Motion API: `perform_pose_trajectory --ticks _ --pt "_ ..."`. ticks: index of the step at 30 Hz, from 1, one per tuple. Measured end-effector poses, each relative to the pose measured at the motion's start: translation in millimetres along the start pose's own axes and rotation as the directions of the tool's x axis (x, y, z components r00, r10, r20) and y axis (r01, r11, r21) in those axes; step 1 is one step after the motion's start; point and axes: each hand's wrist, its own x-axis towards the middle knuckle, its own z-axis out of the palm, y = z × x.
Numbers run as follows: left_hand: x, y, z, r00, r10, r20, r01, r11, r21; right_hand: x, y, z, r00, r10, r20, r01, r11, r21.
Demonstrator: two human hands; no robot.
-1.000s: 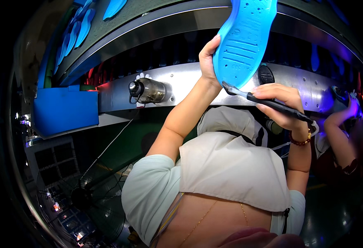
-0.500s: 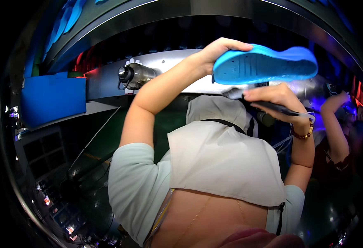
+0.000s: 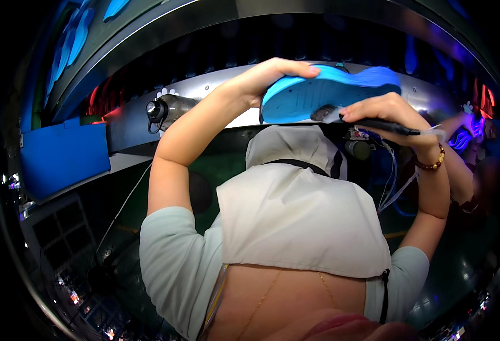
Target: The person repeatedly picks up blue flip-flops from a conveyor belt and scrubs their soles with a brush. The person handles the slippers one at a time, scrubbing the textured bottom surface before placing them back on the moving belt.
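A bright blue shoe sole (image 3: 301, 98) is held up over the bench edge, its recessed side facing me. My left hand (image 3: 273, 78) grips its left end, with the thumb along the upper rim and the other fingers partly hidden. In my right hand (image 3: 391, 113) is a brush (image 3: 369, 122) with a black handle and a clear tube at its rear end. Its dark, wet-looking bristles lie against the inner face of the sole, near the lower rim. My right forearm is raised, a beaded bracelet at the wrist.
Behind my left forearm, a dark translucent bottle (image 3: 173, 111) lies on the metal bench (image 3: 227, 79). A blue box (image 3: 65, 153) stands at the left. More blue soles (image 3: 79, 37) lie on the upper left belt. At right, another person's arm (image 3: 460, 173) is close by.
The brush has come up from below the sole onto its inner face. The sole has shifted left and its right end is now partly behind my right hand.
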Motion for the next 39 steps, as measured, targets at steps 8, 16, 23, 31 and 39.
perform_pose_trajectory --ticks 8,16,23,31,39 --pt "-7.6 -4.9 -4.1 0.999 0.049 -0.009 -0.049 0.999 -0.021 -16.1 20.4 -8.2 0.989 0.116 -0.089 -0.115 0.993 0.020" --pt "22.6 -38.4 -7.5 0.991 0.114 0.073 -0.063 0.867 -0.494 -14.2 12.5 29.4 0.847 0.443 -0.293 -0.231 0.804 0.548" --pt "40.4 -49.3 -0.3 0.984 0.122 0.130 -0.034 0.842 -0.539 -41.1 78.8 24.9 0.525 0.487 -0.698 -0.195 0.867 0.458" --pt "57.5 -61.4 -2.9 0.994 0.100 0.049 -0.062 0.860 -0.506 -17.1 81.0 81.5 0.244 0.108 -0.964 -0.433 0.901 -0.009" --pt "27.9 31.1 0.4 0.749 0.662 0.020 -0.621 0.712 -0.328 -91.5 42.4 70.6 0.387 0.478 -0.789 0.367 0.705 0.607"
